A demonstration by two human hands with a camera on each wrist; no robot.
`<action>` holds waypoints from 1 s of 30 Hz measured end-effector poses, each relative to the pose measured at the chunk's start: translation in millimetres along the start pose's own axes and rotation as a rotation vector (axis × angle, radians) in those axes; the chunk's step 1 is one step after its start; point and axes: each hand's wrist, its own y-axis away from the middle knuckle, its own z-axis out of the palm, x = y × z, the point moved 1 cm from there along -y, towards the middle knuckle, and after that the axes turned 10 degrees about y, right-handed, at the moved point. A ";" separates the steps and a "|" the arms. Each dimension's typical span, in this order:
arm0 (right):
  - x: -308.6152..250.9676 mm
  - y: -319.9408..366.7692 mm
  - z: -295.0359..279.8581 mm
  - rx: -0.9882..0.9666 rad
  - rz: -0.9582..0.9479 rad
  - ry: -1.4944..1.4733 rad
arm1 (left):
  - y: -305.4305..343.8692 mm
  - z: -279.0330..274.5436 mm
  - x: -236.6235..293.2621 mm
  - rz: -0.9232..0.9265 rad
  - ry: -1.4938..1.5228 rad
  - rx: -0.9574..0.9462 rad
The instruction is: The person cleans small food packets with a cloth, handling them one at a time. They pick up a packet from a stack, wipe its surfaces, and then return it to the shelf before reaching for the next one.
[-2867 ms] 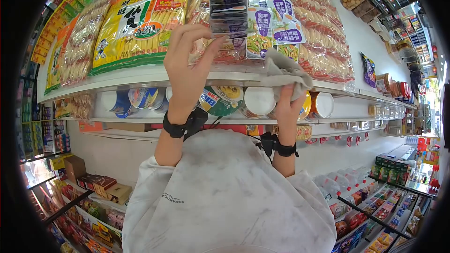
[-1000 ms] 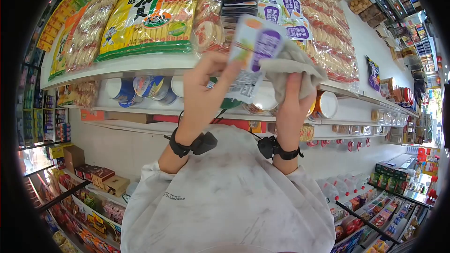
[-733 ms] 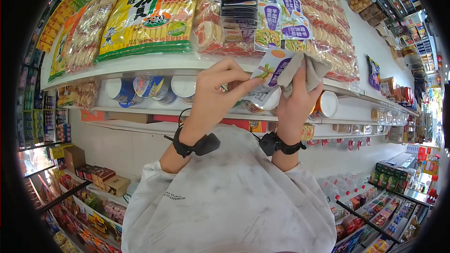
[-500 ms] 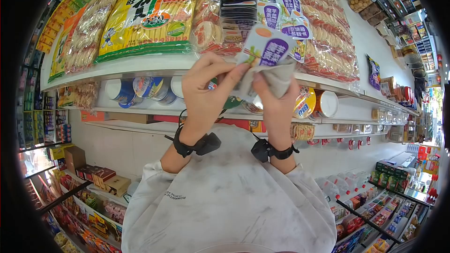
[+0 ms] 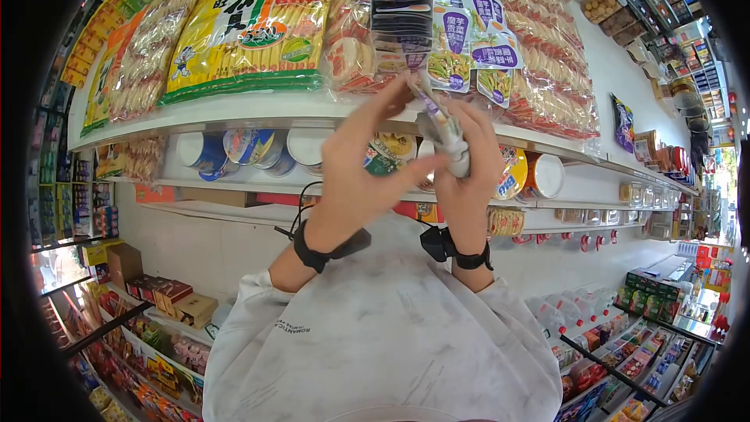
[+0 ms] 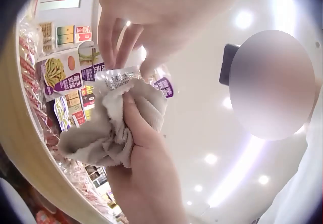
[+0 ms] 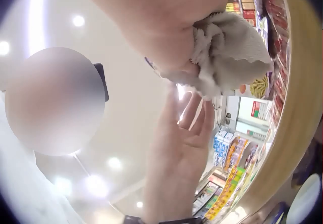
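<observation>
A white and purple snack packet (image 5: pixel 434 108) is turned nearly edge-on between my hands, in front of the top shelf. My left hand (image 5: pixel 363 152) holds its edge, fingers at the top and thumb lower down. My right hand (image 5: pixel 475 160) grips a grey cloth (image 5: pixel 455 158) that lies against the packet. In the left wrist view the right thumb presses the cloth (image 6: pixel 147 105) over the packet (image 6: pixel 117 78), whose printed silver back shows above. The cloth's loose end (image 7: pixel 237 52) hangs out beside the right hand in the right wrist view.
An open display box (image 5: pixel 401 12) of similar packets stands behind my hands, with several loose packets (image 5: pixel 476 35) to its right. Bagged crackers (image 5: pixel 547 62) and a big yellow snack bag (image 5: pixel 254 23) line the shelf. Tubs (image 5: pixel 545 174) stand on the shelf below its front edge (image 5: pixel 250 109).
My left hand has come away from the display box with a packet. The cloth has come against the packet, which has turned from facing the camera to edge-on.
</observation>
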 end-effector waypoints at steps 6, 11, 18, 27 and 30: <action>-14.1 -6.2 -5.3 -0.092 -0.161 -0.154 | 9.4 -12.3 -2.1 -0.162 0.209 0.223; -2.5 4.3 -21.3 0.258 0.475 -0.502 | 6.0 -24.9 -2.4 -0.303 0.227 0.087; 5.4 -1.8 -3.8 -0.256 0.313 -0.471 | -2.8 -7.0 -1.2 -0.016 -0.040 -0.080; 8.6 6.2 -7.7 -0.018 0.412 -0.490 | 9.0 -4.2 -9.2 -0.350 0.205 -0.350; 8.8 7.8 -5.5 0.091 0.435 -0.497 | 7.4 1.0 -4.7 -0.408 0.220 -0.378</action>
